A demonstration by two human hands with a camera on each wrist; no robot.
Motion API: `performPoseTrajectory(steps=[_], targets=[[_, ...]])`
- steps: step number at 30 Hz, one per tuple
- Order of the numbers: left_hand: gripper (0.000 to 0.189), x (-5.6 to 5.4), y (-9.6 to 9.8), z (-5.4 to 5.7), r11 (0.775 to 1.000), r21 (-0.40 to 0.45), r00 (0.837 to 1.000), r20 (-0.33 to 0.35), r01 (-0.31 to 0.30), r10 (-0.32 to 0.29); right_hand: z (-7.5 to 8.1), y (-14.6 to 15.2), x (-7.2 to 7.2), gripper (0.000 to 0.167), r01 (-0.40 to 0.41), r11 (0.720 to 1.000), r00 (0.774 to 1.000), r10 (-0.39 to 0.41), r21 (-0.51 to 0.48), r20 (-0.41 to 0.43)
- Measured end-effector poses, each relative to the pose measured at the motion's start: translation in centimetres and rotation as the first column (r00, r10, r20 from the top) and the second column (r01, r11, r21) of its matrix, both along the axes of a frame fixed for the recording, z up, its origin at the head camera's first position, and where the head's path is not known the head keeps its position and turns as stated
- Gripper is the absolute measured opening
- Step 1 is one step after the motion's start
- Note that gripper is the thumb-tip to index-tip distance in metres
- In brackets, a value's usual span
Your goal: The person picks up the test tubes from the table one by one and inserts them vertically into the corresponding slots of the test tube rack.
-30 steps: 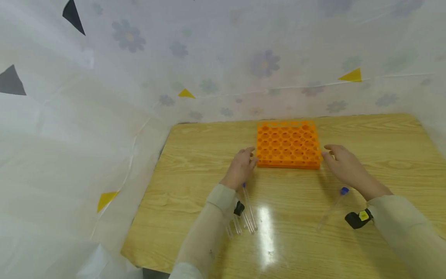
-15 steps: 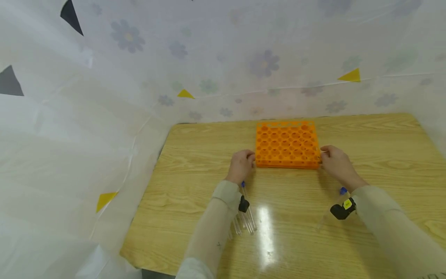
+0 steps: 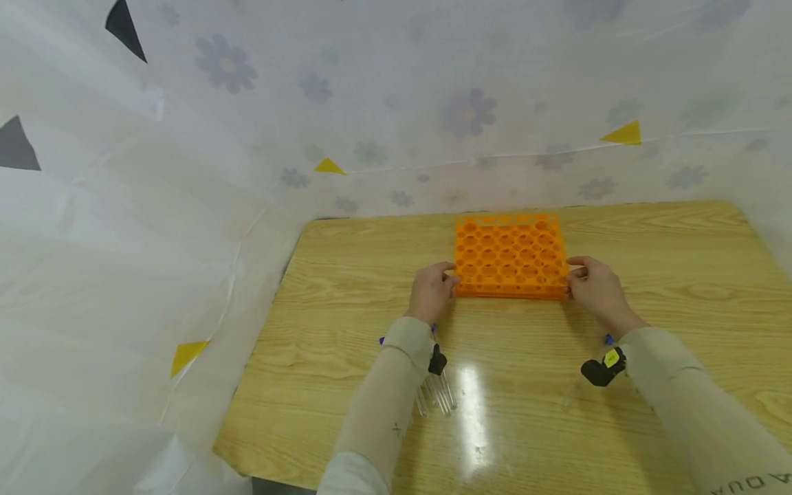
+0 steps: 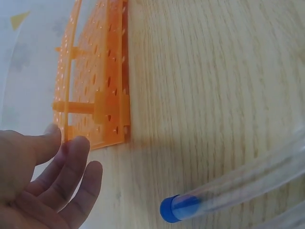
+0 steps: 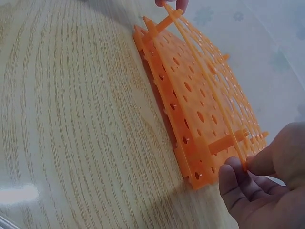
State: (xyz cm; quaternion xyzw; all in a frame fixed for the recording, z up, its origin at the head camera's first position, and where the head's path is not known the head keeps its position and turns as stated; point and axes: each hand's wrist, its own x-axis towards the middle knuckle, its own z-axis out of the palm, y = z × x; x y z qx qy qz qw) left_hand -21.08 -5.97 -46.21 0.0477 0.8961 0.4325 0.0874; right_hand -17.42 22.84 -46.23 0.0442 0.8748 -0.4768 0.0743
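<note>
An orange test tube rack [image 3: 509, 256] stands toward the back of the wooden table, its holed upper plate raised on short posts above the lower tiers. My left hand [image 3: 428, 291] pinches the left end of the upper plate between thumb and fingers. At the opposite end, my right hand [image 3: 597, 290] grips the plate's edge the same way; in the right wrist view its thumb [image 5: 262, 162] presses on the plate. Several clear test tubes [image 3: 447, 395] lie partly hidden under my left forearm. One blue-capped test tube [image 4: 238, 186] shows close up in the left wrist view.
Another tube with a blue cap [image 3: 609, 339] lies under my right wrist, mostly covered by the black wrist camera [image 3: 599, 372]. A white flowered sheet [image 3: 396, 103] hangs behind and left of the table [image 3: 346, 275]. A bright reflection lies mid-table.
Both hands have closed in on the rack's two ends, the right hand moving left to reach it, and now hold the upper plate. The rack stays in about the same place.
</note>
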Motion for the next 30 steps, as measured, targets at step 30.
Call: performPoseTrajectory(steps=[30], targets=[[0.021,0.6,0.6,-0.3,0.677,-0.734,0.912,-0.314,-0.057,-0.264,-1.3,0.3,0.7,0.048,-0.1,0.935,0.975,0.16,0.34,-0.154]])
